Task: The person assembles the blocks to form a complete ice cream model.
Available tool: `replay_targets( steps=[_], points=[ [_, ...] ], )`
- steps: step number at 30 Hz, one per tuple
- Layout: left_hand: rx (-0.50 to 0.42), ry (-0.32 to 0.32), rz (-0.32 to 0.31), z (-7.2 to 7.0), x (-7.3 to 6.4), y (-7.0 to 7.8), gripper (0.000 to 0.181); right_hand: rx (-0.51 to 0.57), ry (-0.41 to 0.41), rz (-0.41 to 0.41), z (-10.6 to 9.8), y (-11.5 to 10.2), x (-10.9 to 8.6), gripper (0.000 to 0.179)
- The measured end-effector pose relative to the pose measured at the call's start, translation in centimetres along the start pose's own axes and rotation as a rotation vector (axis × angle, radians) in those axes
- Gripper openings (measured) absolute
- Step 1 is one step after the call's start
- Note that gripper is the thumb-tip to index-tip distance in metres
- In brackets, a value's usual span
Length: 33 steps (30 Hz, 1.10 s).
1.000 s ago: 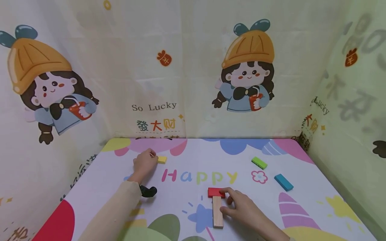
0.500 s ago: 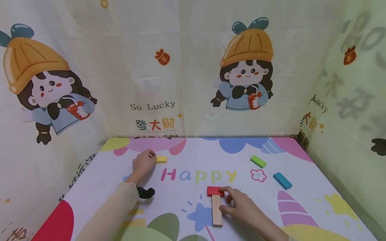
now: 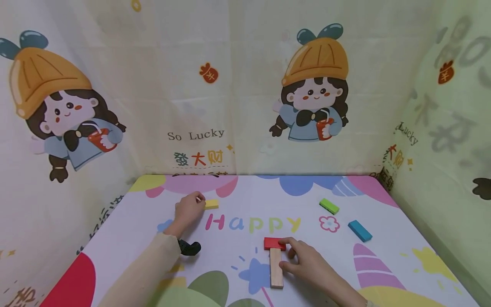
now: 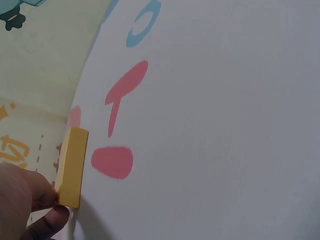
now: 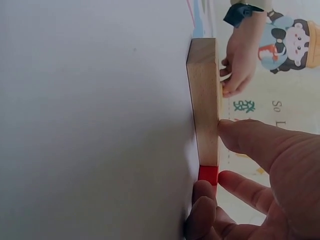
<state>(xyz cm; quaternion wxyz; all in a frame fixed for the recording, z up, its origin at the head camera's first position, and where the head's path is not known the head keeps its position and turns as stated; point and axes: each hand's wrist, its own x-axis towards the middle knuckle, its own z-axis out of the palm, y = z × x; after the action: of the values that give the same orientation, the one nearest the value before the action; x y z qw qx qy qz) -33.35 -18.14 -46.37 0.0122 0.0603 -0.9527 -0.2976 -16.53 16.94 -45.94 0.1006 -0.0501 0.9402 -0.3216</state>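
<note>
At the far left of the table my left hand (image 3: 189, 211) pinches the left end of a yellow block (image 3: 212, 204) between thumb and fingers; in the left wrist view the yellow block (image 4: 73, 167) stretches out from the fingertips. Nearer to me, a red block (image 3: 271, 243) lies crosswise at the far end of a plain wooden block (image 3: 276, 268), forming a T. My right hand (image 3: 308, 262) touches both: the index fingertip rests on the red block (image 5: 208, 175), and the thumb is against the wooden block (image 5: 205, 105). The other right fingers bend beside the red block.
A green block (image 3: 329, 206) and a blue block (image 3: 360, 230) lie apart at the right. The tabletop (image 3: 238, 192) carries printed letters and shapes. Patterned cloth (image 3: 249, 85) hangs behind the table and at both sides.
My left hand has moved a little to the right, with the yellow block in its pinch. The right hand and the red and wooden blocks stay in place.
</note>
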Motion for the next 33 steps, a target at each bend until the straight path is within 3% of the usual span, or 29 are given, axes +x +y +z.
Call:
replay_targets(
  steps=[11, 24, 33],
  points=[
    [-0.009, -0.019, 0.055, 1.5, -1.0, 1.7, 0.014, 0.003, -0.011, -0.022, -0.1, 0.0, 0.0, 0.056],
    [0.007, -0.046, 0.185, 4.3, -2.3, 5.3, 0.008, 0.000, 0.001, -0.001, 0.0, 0.4, 0.0, 0.055],
    [-0.003, -0.064, 0.254, 5.1, -3.3, 7.1, 0.005, 0.020, -0.024, -0.012, -0.1, 0.3, 0.2, 0.056]
  ],
)
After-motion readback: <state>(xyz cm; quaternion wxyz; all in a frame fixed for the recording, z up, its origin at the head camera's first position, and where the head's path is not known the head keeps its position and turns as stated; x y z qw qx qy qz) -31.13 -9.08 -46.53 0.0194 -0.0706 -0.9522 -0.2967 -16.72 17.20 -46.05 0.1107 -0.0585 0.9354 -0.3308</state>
